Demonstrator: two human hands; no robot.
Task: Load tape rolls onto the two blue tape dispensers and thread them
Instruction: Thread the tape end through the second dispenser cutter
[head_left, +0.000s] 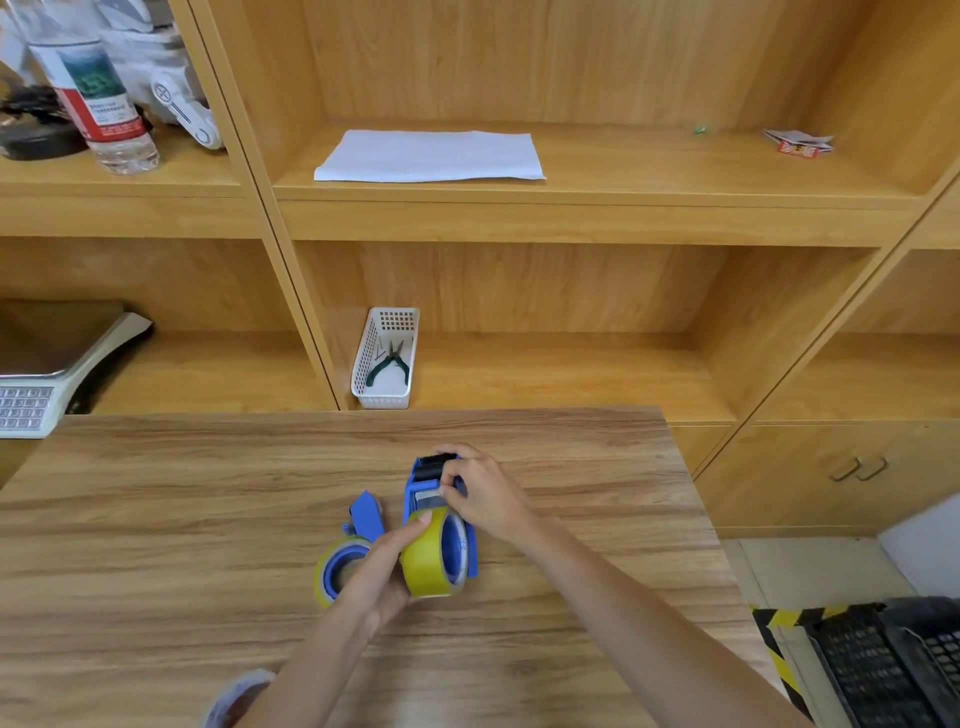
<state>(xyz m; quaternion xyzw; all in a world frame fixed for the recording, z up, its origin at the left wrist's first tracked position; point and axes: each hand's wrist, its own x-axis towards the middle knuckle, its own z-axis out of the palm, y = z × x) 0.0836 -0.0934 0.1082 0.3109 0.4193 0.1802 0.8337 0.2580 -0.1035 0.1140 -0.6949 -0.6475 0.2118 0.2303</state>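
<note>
We see no readable writing on the yellowish tape roll (434, 558), mounted on a blue dispenser (423, 480) mid-counter (156, 519). Our left hand (382, 569) grips the roll, thumb on top; our right hand (480, 496) pinches tape near the serrated head. A second loaded dispenser (345, 556) lies just left.

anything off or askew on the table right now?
Nothing stands out. Both blue dispensers carry yellow tape rolls; the hands work on the right one. No spill or damage visible.
</note>
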